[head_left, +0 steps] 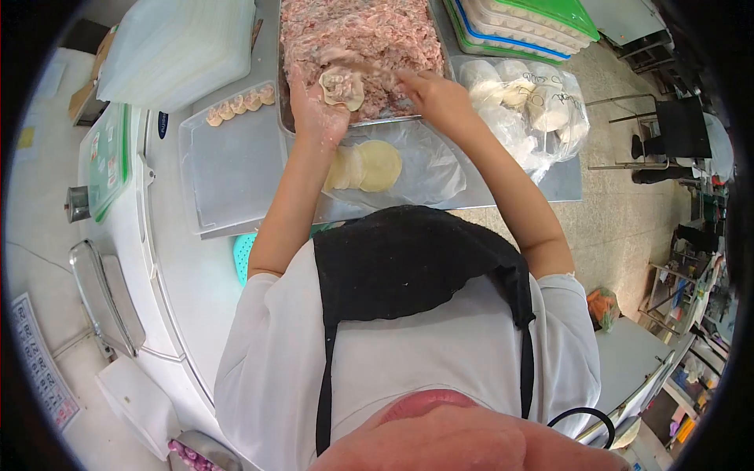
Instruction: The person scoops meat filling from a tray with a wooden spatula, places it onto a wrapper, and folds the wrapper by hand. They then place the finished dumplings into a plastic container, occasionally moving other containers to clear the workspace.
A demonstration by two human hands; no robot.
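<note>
My left hand cups a round dumpling wrapper with a lump of pink minced meat on it. My right hand is closed around a thin, light brown filling stick, whose far end reaches the meat over the wrapper. Both hands are at the near edge of a deep metal tray of minced filling. Just below them, a stack of round wrappers lies fanned out on clear plastic. Filled dumplings sit in a row on a translucent tray at the left.
Stacked translucent trays stand at the far left. Plastic boxes with a green lid rise at the far right. Beside the metal tray is a plastic bag of pale round pieces. A chair stands on the floor at right.
</note>
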